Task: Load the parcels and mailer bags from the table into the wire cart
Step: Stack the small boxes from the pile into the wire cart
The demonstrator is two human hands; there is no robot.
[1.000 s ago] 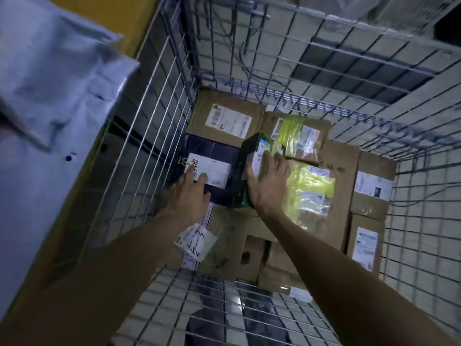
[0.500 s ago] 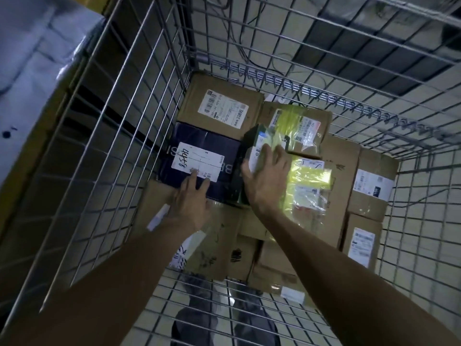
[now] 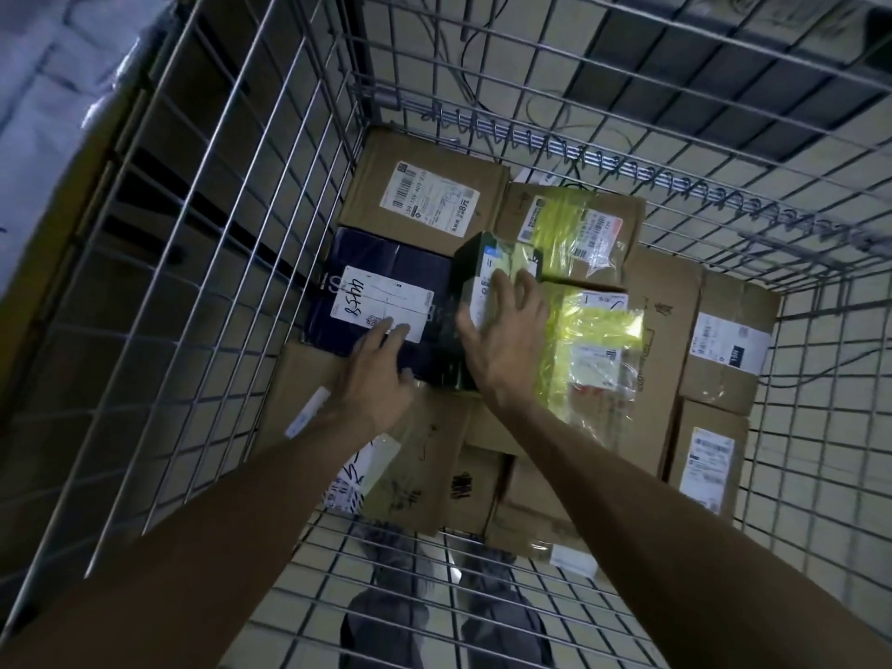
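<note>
Both my arms reach down into the wire cart [image 3: 217, 234]. My left hand [image 3: 376, 374] rests with straight fingers on the near edge of a dark blue box [image 3: 367, 263] that carries a white label. My right hand [image 3: 507, 345] lies spread over the top of a small dark box [image 3: 470, 263], which stands between the blue box and a yellow-taped cardboard parcel [image 3: 593, 340]. The thumb touches the small box's left side. Pale mailer bags [image 3: 53, 89] lie on the table at the upper left, outside the cart.
Several cardboard parcels fill the cart floor: a labelled one [image 3: 386, 195] at the far left corner, a yellow-taped one [image 3: 579, 224] behind, others along the right wall [image 3: 724, 340]. Wire walls close in on all sides. My shoes [image 3: 386, 620] show through the near wall.
My left hand slid forward onto the blue box's label. The right hand stays on the small dark box, its fingers more spread. The view tipped deeper into the cart, away from the table.
</note>
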